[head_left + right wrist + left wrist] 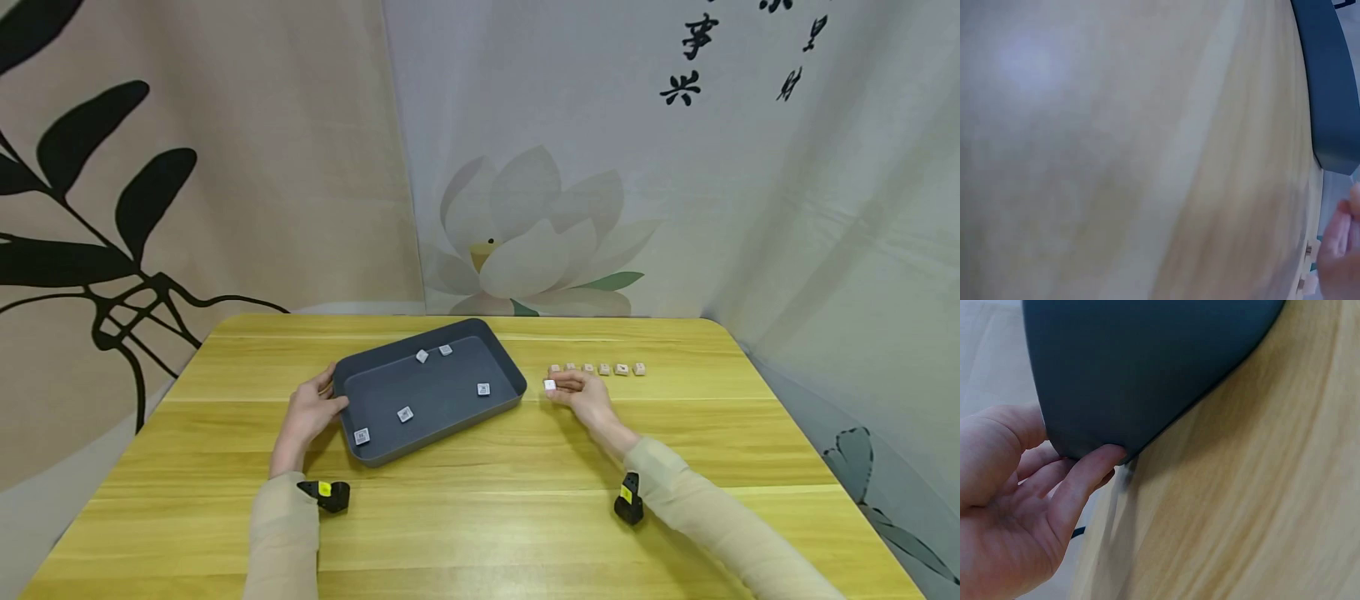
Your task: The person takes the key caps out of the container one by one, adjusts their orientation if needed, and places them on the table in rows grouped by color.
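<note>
My left hand grips the left end of a dark grey rectangular tray, thumb and fingers about its rim. The left wrist view shows the fingers at the corner of the tray. Several small white cubes with dark marks, one of them a cube near the front wall, lie scattered inside. To the right of the tray, my right hand pinches a small white cube between its fingertips. Only part of the right hand shows in the right wrist view, where its cube cannot be seen.
Beyond the right hand, several similar cubes stand in a spaced row, the left ones partly behind the fingers. Everything sits on a wooden table. A printed curtain hangs behind the table's far edge.
</note>
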`<state>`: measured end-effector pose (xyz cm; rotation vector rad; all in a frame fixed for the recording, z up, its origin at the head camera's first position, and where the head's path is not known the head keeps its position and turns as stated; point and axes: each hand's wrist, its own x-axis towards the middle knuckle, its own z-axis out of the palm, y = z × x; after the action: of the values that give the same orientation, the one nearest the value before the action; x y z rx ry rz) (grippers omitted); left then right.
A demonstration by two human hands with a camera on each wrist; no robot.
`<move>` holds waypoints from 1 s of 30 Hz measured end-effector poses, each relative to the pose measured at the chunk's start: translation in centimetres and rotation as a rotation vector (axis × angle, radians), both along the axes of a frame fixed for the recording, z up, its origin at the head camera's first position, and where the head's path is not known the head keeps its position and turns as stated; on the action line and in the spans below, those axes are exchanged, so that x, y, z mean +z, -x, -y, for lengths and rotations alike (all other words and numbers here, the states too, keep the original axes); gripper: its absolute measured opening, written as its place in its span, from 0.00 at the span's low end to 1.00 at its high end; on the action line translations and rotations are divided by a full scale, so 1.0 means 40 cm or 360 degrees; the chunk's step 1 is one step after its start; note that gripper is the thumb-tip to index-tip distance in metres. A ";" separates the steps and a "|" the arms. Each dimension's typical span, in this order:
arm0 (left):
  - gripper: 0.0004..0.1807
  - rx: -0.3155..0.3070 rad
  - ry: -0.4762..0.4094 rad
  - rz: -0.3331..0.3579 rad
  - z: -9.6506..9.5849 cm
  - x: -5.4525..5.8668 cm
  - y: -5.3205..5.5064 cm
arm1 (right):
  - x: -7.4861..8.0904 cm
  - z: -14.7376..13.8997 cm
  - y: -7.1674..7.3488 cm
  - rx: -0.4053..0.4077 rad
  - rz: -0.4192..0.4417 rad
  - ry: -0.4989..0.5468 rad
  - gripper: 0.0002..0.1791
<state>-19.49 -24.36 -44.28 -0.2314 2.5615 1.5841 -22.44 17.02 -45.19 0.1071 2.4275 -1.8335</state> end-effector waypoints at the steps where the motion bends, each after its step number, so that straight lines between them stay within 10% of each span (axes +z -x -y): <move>1: 0.40 -0.0001 0.0001 -0.0001 0.000 0.000 0.000 | -0.001 -0.003 0.002 -0.0017 0.0014 -0.0027 0.20; 30: 0.40 0.0010 -0.0003 -0.0001 0.003 -0.005 0.003 | 0.002 -0.017 0.029 0.0016 -0.0139 -0.0680 0.12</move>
<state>-19.61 -24.49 -44.49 -0.2393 2.5623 1.5890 -23.61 17.70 -45.10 0.0456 2.8349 -1.3116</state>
